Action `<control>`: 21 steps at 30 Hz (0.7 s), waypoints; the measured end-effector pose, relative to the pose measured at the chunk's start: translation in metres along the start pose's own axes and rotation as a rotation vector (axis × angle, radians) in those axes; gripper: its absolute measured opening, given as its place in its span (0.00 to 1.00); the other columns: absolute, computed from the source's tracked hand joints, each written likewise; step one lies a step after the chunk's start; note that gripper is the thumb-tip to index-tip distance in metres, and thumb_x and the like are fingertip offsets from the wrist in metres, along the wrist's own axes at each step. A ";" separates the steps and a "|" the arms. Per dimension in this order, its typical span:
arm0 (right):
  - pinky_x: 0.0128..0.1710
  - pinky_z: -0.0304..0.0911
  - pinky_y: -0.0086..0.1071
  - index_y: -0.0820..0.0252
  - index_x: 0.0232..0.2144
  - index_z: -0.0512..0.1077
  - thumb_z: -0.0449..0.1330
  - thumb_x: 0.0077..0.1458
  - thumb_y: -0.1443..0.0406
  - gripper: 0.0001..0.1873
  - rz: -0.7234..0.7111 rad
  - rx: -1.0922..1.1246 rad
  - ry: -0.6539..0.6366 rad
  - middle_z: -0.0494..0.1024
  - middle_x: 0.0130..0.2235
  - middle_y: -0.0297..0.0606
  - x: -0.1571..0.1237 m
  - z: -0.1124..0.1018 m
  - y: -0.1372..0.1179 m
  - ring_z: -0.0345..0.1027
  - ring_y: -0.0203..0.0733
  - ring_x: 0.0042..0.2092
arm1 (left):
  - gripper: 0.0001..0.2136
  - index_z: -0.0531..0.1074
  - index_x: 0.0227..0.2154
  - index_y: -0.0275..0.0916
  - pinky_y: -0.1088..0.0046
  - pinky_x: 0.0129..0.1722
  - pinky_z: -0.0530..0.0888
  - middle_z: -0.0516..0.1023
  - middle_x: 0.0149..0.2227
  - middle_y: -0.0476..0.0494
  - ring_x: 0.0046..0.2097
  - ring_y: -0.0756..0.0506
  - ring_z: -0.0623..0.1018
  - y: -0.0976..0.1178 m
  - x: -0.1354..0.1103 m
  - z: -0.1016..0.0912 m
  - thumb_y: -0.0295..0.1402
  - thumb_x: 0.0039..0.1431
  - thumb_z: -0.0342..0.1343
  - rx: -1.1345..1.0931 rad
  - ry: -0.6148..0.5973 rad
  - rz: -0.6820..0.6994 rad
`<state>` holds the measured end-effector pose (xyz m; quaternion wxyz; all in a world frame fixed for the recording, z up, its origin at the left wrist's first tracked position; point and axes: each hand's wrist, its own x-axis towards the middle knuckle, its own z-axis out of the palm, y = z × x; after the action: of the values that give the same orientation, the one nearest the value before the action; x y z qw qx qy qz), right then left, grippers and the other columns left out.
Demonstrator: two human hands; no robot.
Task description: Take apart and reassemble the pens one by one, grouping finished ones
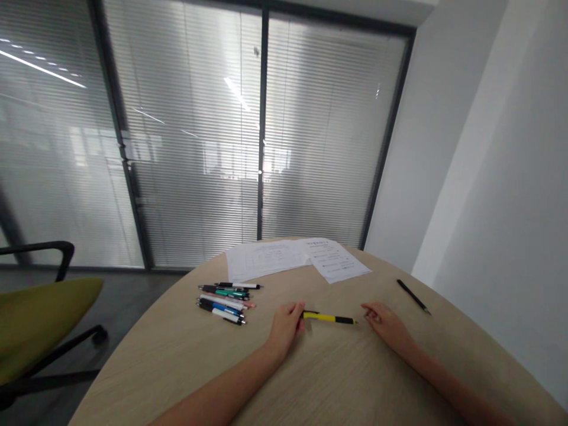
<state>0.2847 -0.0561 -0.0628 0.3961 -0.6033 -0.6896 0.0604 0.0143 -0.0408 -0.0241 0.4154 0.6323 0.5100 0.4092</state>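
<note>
A yellow pen (326,318) with a black grip lies level just over the table, its tip pointing right. My left hand (286,328) pinches its rear end between thumb and fingers. Just beyond the tip, apart from the pen, is my right hand (388,325). Its fingers are curled together, and whether anything small sits between them cannot be made out. Left of my left hand lies a loose group of several pens (226,302) in black, white, green, blue and pinkish colours. A single black pen (413,296) rests to the right of my right hand.
Printed paper sheets (266,260) lie at the far side of the round wooden table (337,378). A chair with a green seat (44,319) stands at the left. Glass panels with blinds (199,148) rise behind, and a white wall (501,236) borders the right.
</note>
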 end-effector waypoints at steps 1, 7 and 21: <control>0.45 0.58 0.40 0.54 0.34 0.72 0.52 0.44 0.67 0.13 -0.029 -0.027 0.018 0.73 0.35 0.38 -0.001 -0.001 -0.001 0.64 0.44 0.39 | 0.24 0.58 0.10 0.40 0.76 0.18 0.55 0.56 0.09 0.55 0.15 0.53 0.58 0.000 0.000 0.000 0.56 0.45 0.40 -0.001 -0.003 0.000; 0.47 0.56 0.40 0.54 0.33 0.71 0.50 0.50 0.62 0.11 -0.133 0.020 0.045 0.73 0.36 0.40 -0.016 -0.006 -0.031 0.63 0.45 0.42 | 0.25 0.58 0.10 0.40 0.76 0.18 0.55 0.56 0.09 0.55 0.15 0.53 0.58 -0.002 0.000 0.000 0.56 0.45 0.40 0.002 -0.014 0.012; 0.31 0.60 0.32 0.55 0.29 0.72 0.51 0.49 0.64 0.10 -0.020 0.028 -0.056 0.72 0.27 0.35 -0.024 0.001 -0.045 0.63 0.38 0.28 | 0.25 0.58 0.10 0.39 0.76 0.18 0.55 0.56 0.09 0.56 0.15 0.53 0.58 0.002 -0.002 -0.002 0.58 0.43 0.40 0.017 -0.021 0.016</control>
<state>0.2484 -0.0887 -0.0496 0.3855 -0.5891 -0.7053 0.0828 0.0127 -0.0426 -0.0213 0.4119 0.6441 0.5041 0.4017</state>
